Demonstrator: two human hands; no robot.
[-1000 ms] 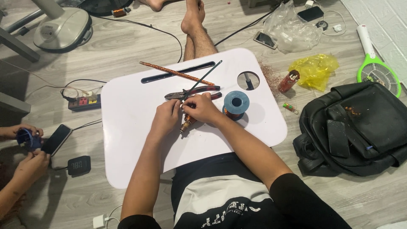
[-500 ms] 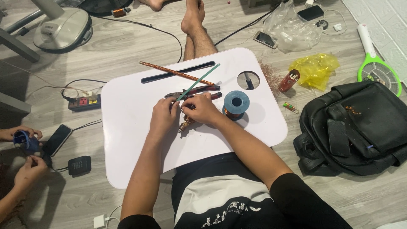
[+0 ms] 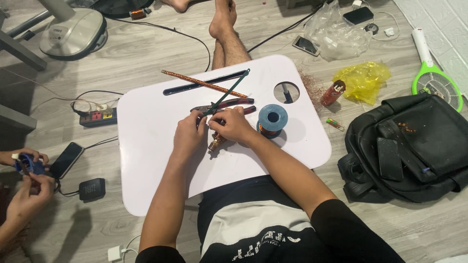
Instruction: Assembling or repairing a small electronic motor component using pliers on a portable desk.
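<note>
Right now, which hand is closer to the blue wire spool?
Right. The right hand sits just left of the blue wire spool, nearly touching it; the left hand is farther left, beyond the right hand.

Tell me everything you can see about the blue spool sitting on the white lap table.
The blue spool with coppery wire looks like plastic, with a round flat top flange and a dark centre hole. Reddish-copper wire shows wound around its core under the flange. It stands upright on its lower flange on the white lap table, just beside the right hand, close but seemingly not touching. It sits below the table's round cup hole and near the red-handled pliers. Whether the wire leads off to the hands cannot be told.
</note>
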